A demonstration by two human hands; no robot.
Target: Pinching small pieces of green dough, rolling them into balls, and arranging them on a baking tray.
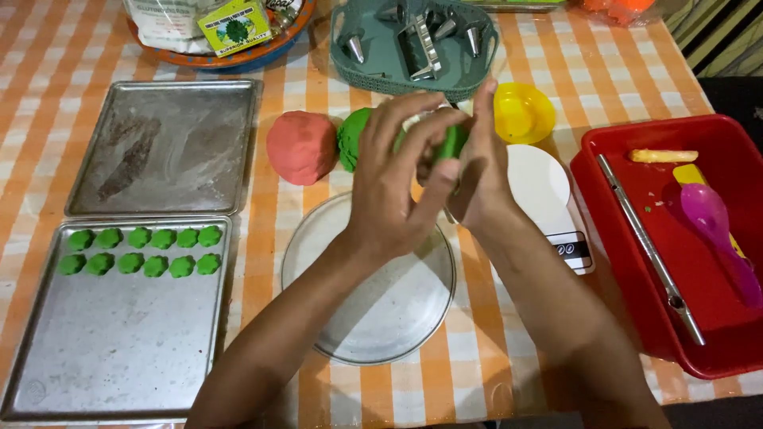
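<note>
Left hand (393,179) and right hand (477,171): I am pressing a green dough piece (453,143) between them, fingers closed round it, shaping it above the glass plate (373,318). Green dough ball (354,135), pink dough ball (302,147) waiting behind. Shaped green pieces (143,250) lining the near baking tray (119,342). Green-and-yellow square label (234,25) sitting far-left on the worktop (477,373).

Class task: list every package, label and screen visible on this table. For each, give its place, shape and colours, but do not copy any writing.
Clear plastic bag: far left edge, in a round orange-and-blue tray, whitish contents.
Square green-and-yellow label: on that bag, dark green picture in its middle.
Small display panel: near end of the white kitchen scale, right of the person's hands, a pale rectangle with dark markings.
</note>
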